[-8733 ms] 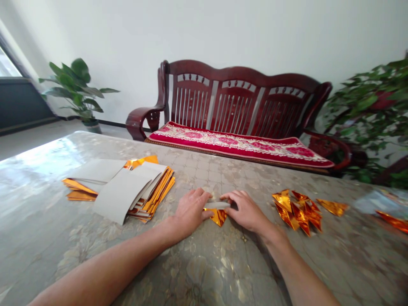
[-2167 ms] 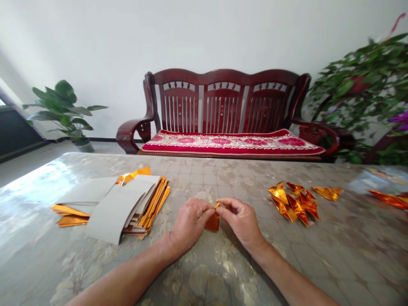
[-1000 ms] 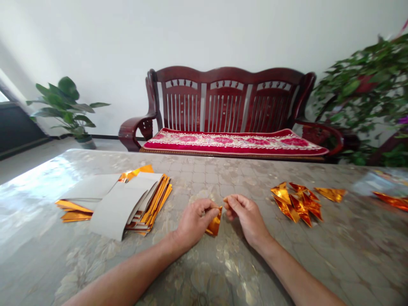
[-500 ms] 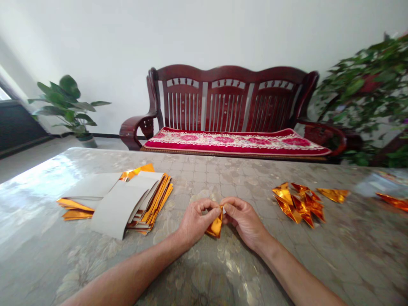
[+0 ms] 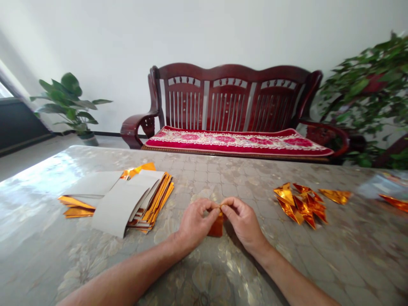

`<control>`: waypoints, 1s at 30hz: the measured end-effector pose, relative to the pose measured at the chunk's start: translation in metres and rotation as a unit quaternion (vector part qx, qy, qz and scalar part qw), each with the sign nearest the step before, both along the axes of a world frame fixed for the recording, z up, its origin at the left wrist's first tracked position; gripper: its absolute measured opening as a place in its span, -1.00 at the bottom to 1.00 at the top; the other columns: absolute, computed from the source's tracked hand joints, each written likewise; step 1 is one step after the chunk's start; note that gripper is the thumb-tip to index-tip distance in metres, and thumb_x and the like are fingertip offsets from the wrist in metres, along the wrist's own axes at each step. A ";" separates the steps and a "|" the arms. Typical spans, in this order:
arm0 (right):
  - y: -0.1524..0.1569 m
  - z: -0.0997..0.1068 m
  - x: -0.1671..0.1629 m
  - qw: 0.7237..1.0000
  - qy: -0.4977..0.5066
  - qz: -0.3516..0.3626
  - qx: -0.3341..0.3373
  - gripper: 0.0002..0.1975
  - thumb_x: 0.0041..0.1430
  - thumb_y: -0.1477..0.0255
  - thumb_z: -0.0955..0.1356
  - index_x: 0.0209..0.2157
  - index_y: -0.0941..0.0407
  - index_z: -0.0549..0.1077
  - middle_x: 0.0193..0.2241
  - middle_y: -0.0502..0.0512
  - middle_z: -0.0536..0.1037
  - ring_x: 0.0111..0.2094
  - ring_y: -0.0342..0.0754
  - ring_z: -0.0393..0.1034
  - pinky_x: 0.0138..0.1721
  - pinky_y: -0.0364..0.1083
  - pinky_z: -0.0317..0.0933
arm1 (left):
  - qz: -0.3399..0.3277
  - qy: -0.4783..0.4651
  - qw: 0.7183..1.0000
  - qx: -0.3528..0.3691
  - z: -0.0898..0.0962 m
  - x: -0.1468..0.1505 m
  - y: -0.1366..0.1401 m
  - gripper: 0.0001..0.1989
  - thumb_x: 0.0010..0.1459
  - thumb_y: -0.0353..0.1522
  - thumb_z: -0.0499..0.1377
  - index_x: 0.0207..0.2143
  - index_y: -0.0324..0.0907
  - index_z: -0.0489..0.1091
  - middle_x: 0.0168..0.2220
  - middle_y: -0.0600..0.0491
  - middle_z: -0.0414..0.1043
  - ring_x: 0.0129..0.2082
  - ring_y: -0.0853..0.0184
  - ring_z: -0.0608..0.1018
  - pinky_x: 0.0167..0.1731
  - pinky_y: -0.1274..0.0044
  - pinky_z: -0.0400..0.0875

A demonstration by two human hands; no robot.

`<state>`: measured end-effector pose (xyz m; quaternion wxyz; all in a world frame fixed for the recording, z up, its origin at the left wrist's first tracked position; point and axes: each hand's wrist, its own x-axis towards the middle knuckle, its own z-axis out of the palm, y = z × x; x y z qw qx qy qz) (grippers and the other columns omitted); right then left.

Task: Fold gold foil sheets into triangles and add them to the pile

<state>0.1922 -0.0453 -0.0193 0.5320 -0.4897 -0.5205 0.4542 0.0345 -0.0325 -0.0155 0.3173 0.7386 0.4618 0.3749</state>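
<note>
Between my two hands is a small folded piece of gold foil paper [image 5: 216, 228], mostly covered by my fingers. My left hand [image 5: 198, 219] pinches its upper edge between thumb and forefinger. Close against it, my right hand [image 5: 244, 219] also pinches the top of the paper, the thumb tips almost meeting. To the left lies a stack of grey-backed gold foil sheets [image 5: 119, 204], slightly curled and fanned. On the right is a pile of folded gold foil pieces [image 5: 301, 204], with a single folded piece [image 5: 336, 196] beside it.
A patterned, glossy table cover [image 5: 204, 272] lies under everything. At the right edge sit a clear plastic bag [image 5: 381, 185] and another orange foil piece [image 5: 393, 202]. Beyond the table stand a dark red wooden bench [image 5: 228, 102] and potted plants [image 5: 70, 106] on both sides.
My right fingers have come closer to the left ones at the top of the foil paper. The paper has turned, its lower part now darker orange. The view has shifted slightly.
</note>
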 end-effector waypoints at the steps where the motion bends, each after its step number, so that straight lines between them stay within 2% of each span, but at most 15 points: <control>1: 0.001 -0.001 0.000 1.000 -0.015 -0.010 0.008 -0.82 0.04 0.29 0.42 -0.44 0.12 0.47 -0.55 -0.05 0.46 -0.50 -0.14 0.34 -0.45 -0.18 0.23 | -0.001 0.004 1.000 0.001 0.000 0.000 0.000 -0.81 0.19 -0.32 0.15 -0.38 -0.14 0.55 -0.38 0.10 0.57 -0.31 0.33 0.55 -0.23 0.52 0.31; 4: 0.001 -0.003 0.000 0.999 -0.032 -0.023 0.014 -0.82 0.04 0.29 0.41 -0.45 0.12 0.46 -0.55 -0.04 0.46 -0.49 -0.13 0.34 -0.43 -0.17 0.24 | -0.003 0.011 1.000 0.003 0.003 0.000 0.001 -0.83 0.16 -0.31 0.17 -0.38 -0.12 0.57 -0.39 0.12 0.59 -0.33 0.33 0.55 -0.24 0.52 0.31; 8: -0.001 -0.003 -0.003 0.999 0.014 0.015 -0.034 -0.75 0.03 0.21 0.42 -0.41 0.11 0.43 -0.59 -0.07 0.44 -0.54 -0.14 0.33 -0.47 -0.16 0.23 | 0.008 0.047 0.998 0.033 0.006 -0.002 0.002 -0.79 0.15 -0.35 0.16 -0.46 -0.10 0.58 -0.45 0.13 0.58 -0.38 0.34 0.54 -0.27 0.52 0.27; 11: -0.002 -0.002 -0.003 0.999 0.004 0.029 -0.033 -0.73 0.03 0.19 0.43 -0.43 0.12 0.43 -0.61 -0.06 0.44 -0.54 -0.14 0.33 -0.47 -0.17 0.23 | 0.005 0.056 0.998 0.025 0.006 -0.002 0.004 -0.79 0.13 -0.34 0.17 -0.49 -0.12 0.57 -0.47 0.12 0.57 -0.40 0.34 0.52 -0.32 0.53 0.26; 14: 0.002 -0.002 0.002 1.000 -0.022 -0.007 -0.021 -0.71 0.03 0.18 0.44 -0.47 0.12 0.42 -0.62 -0.05 0.44 -0.55 -0.15 0.32 -0.48 -0.17 0.23 | -0.023 -0.011 0.998 -0.057 0.006 -0.002 0.010 -0.77 0.15 -0.29 0.15 -0.45 -0.18 0.56 -0.47 0.10 0.54 -0.43 0.36 0.50 -0.39 0.56 0.26; 16: 0.005 -0.001 0.007 0.999 0.000 -0.044 -0.031 -0.69 0.03 0.15 0.44 -0.46 0.11 0.41 -0.60 -0.05 0.45 -0.56 -0.14 0.34 -0.50 -0.17 0.26 | -0.052 -0.090 0.988 -0.111 0.007 -0.003 0.015 -0.69 0.21 -0.23 0.09 -0.39 -0.22 0.55 -0.46 0.07 0.52 -0.44 0.37 0.48 -0.40 0.57 0.28; 18: 0.007 -0.001 0.012 0.996 0.034 -0.075 -0.044 -0.66 0.00 0.13 0.45 -0.43 0.11 0.41 -0.59 -0.05 0.47 -0.57 -0.14 0.36 -0.51 -0.16 0.30 | -0.096 -0.174 0.967 -0.161 0.007 -0.007 0.020 -0.62 0.26 -0.16 0.05 -0.24 -0.24 0.53 -0.40 0.05 0.52 -0.42 0.38 0.48 -0.36 0.57 0.32; 21: 0.008 0.000 0.016 0.992 0.066 -0.097 -0.055 -0.64 -0.06 0.12 0.48 -0.43 0.13 0.43 -0.59 -0.05 0.48 -0.58 -0.15 0.37 -0.52 -0.17 0.31 | -0.148 -0.242 0.936 -0.210 0.007 -0.016 0.026 -0.59 0.20 -0.12 0.14 -0.07 -0.23 0.50 -0.32 0.02 0.53 -0.40 0.40 0.48 -0.31 0.56 0.36; 23: 0.008 0.001 0.017 0.990 0.083 -0.097 -0.062 -0.62 -0.10 0.12 0.50 -0.44 0.13 0.43 -0.60 -0.06 0.48 -0.58 -0.15 0.37 -0.54 -0.18 0.31 | -0.167 -0.224 0.940 -0.193 0.006 -0.021 0.029 -0.61 0.20 -0.15 0.17 -0.06 -0.20 0.52 -0.30 0.02 0.52 -0.37 0.39 0.48 -0.29 0.56 0.36; 26: 0.008 0.001 0.016 0.988 0.104 -0.092 -0.071 -0.59 -0.15 0.12 0.52 -0.45 0.14 0.43 -0.59 -0.05 0.49 -0.59 -0.16 0.37 -0.56 -0.19 0.29 | -0.210 -0.162 0.958 -0.111 0.006 -0.028 0.031 -0.69 0.23 -0.24 0.15 -0.05 -0.16 0.54 -0.25 0.01 0.51 -0.26 0.34 0.49 -0.20 0.53 0.36; 30: 0.008 0.001 0.016 0.987 0.115 -0.080 -0.084 -0.58 -0.16 0.11 0.53 -0.45 0.14 0.43 -0.58 -0.03 0.51 -0.59 -0.16 0.37 -0.56 -0.18 0.29 | -0.271 -0.113 0.956 -0.010 0.007 -0.034 0.034 -0.75 0.22 -0.38 0.16 -0.10 -0.14 0.57 -0.25 0.00 0.51 -0.20 0.33 0.50 -0.10 0.51 0.35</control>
